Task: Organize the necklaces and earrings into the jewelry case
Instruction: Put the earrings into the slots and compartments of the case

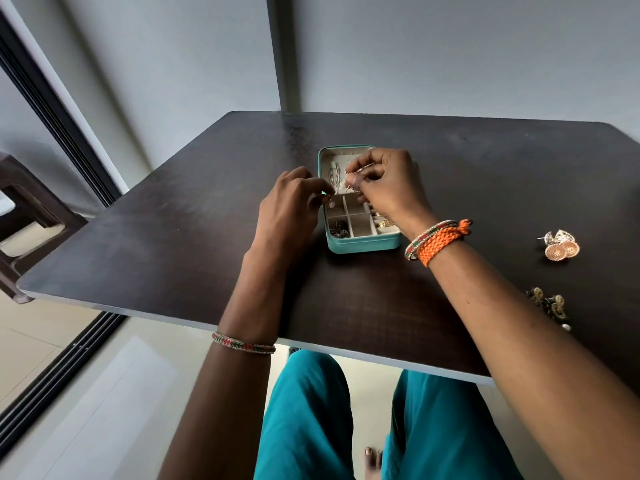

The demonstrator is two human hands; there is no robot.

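Note:
A teal jewelry case [360,245] lies open in the middle of the dark table [173,237], with a cream lining and small compartments. Chains [334,176] hang in its lid. Dark earrings [338,231] fill a front left compartment, and gold pieces [382,223] lie at the right. My right hand [388,185] hovers over the lid and pinches a thin necklace chain. My left hand [291,206] sits at the case's left edge, fingertips pinched together on the same fine chain or its clasp; the piece is too small to make out.
Round copper-gold earrings [561,247] lie on the table at the right. A dark and gold earring pair [550,304] lies nearer the front right edge. A brown chair [24,216] stands at the left, beside a sliding door track [69,368].

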